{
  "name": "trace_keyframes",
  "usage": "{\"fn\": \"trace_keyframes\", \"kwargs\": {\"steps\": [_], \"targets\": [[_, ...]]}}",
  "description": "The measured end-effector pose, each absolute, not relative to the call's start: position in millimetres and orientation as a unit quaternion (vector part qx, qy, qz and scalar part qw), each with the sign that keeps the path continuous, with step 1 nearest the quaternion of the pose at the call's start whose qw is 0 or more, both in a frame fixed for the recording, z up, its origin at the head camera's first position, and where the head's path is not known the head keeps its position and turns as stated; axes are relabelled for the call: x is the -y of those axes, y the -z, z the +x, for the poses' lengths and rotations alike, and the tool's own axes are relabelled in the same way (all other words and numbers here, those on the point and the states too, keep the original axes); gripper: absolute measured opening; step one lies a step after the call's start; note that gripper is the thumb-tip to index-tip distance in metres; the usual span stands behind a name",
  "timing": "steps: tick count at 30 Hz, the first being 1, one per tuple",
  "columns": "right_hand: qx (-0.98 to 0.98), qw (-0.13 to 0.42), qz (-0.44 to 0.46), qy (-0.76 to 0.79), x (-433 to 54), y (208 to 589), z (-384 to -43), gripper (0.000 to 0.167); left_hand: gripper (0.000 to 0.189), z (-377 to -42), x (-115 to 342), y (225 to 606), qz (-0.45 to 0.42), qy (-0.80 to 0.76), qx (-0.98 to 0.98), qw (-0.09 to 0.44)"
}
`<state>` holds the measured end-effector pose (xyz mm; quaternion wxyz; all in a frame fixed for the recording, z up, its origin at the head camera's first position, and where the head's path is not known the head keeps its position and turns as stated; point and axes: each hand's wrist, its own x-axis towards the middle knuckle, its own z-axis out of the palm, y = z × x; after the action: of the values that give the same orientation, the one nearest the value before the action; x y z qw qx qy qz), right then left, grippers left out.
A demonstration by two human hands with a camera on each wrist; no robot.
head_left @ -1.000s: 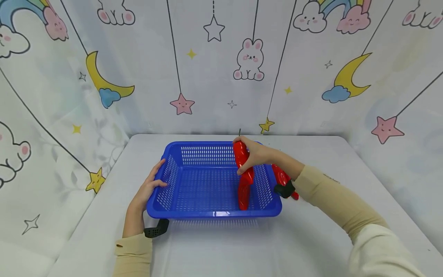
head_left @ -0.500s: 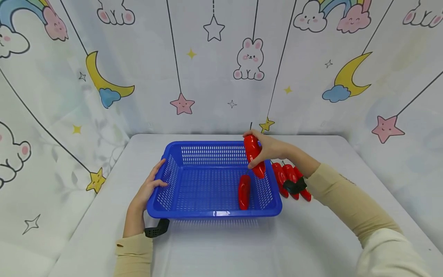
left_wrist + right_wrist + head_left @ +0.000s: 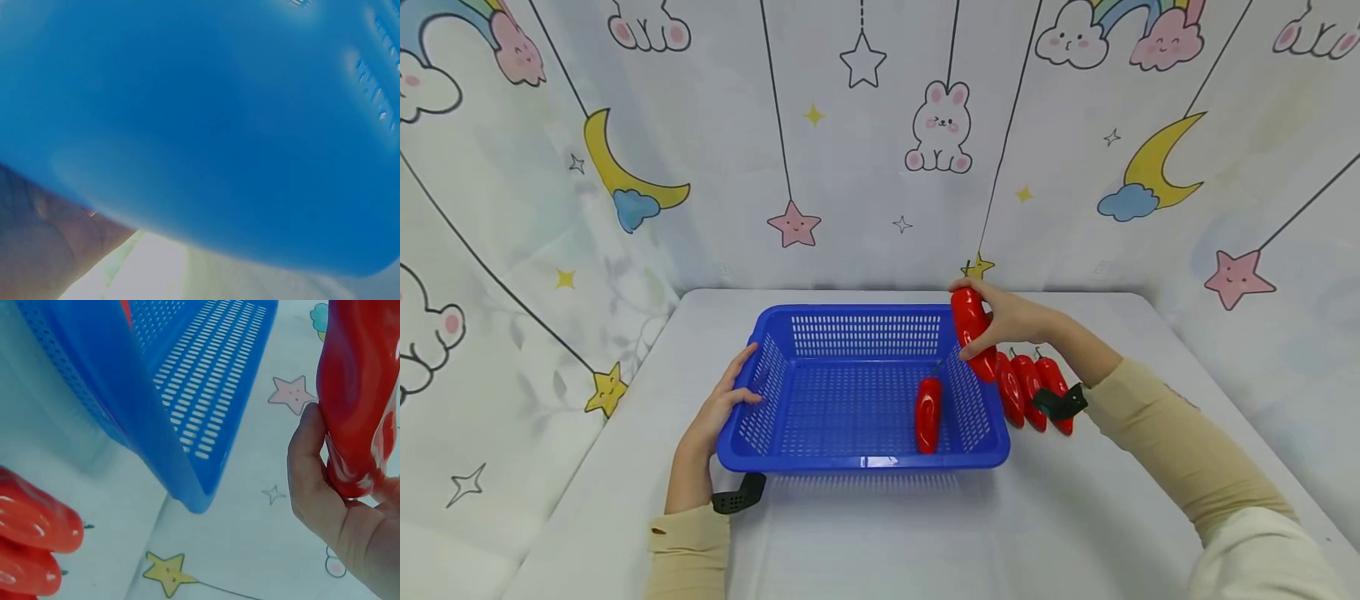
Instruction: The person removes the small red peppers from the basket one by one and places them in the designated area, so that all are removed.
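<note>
My right hand (image 3: 1003,321) grips a red chili pepper (image 3: 970,321), its stem pointing up, over the far right corner of the blue plastic basket (image 3: 861,463). In the right wrist view, my thumb and fingers wrap the lower part of this pepper (image 3: 359,381), apart from the basket rim (image 3: 153,419). Another red chili pepper (image 3: 928,417) lies in the right part of the basket. At the basket's left side my left hand (image 3: 718,417) holds the rim, thumb over the edge. The left wrist view is mostly filled by the blurred basket wall (image 3: 206,137), with part of that hand (image 3: 56,237) below.
Three more red chili peppers lie side by side on the white table (image 3: 880,542), just right of the basket; the middle one (image 3: 1028,392) is partly hidden. Behind the table hangs a white cloth (image 3: 850,150) printed with stars, moons and rabbits.
My right hand has carried its pepper rightward and slightly up, from over the pepper in the basket to the far right corner. The table peppers show more fully. My left hand stays put.
</note>
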<state>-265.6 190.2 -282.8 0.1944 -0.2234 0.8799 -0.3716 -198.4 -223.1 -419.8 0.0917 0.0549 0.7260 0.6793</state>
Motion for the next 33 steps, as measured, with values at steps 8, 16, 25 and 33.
{"fn": "trace_keyframes", "kwargs": {"steps": [8,16,25,33], "targets": [[-0.882,0.197,-0.217,0.370,-200.3,282.4,-266.6,0.095,0.076,-198.1,222.7,421.1,0.056,-0.680,-0.725,0.090],[-0.886,0.196,-0.205,0.366,-209.7,282.4,-265.9,0.096,0.076,-198.3,223.9,420.3,0.060,-0.682,-0.724,0.090],[-0.890,0.188,-0.193,0.368,-223.0,278.8,-261.3,0.093,0.076,-197.1,223.7,417.9,0.060,-0.679,-0.726,0.092],[-0.884,0.191,-0.193,0.381,-235.8,276.2,-258.2,0.095,0.076,-196.4,223.5,417.1,0.060,-0.678,-0.726,0.095]]}}
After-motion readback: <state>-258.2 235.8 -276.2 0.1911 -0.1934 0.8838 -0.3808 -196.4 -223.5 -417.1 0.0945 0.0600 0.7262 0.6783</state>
